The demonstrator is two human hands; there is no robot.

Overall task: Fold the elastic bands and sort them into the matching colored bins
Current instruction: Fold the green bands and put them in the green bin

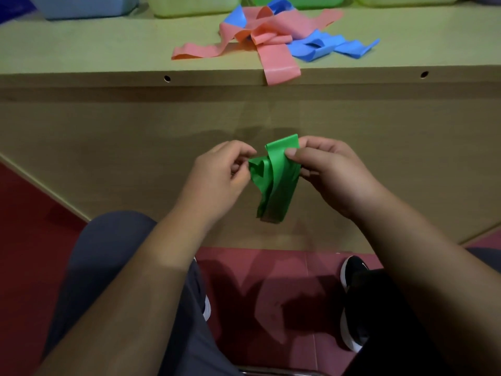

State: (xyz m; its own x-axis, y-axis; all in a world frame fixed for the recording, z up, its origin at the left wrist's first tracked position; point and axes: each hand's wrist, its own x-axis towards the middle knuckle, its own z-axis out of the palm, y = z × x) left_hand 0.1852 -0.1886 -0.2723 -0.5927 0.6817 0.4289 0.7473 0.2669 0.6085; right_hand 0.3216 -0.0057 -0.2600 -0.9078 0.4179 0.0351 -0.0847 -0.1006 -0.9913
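Fingers (295, 154) pinch the limp, light green band (273, 185): my right hand (325, 172) at one o'clock, my left hand (219, 172) at nine.

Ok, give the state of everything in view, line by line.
Green elastic band: partly folded, hanging between both hands.
Left hand: pinches the band's left edge.
Right hand: pinches its top.
Pink bands: unfolded, tangled on the table, one end overhanging.
Blue bands: unfolded, crumpled beside them.

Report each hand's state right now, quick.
Left hand: pinches the green band at its left edge.
Right hand: grips the same band near its top.
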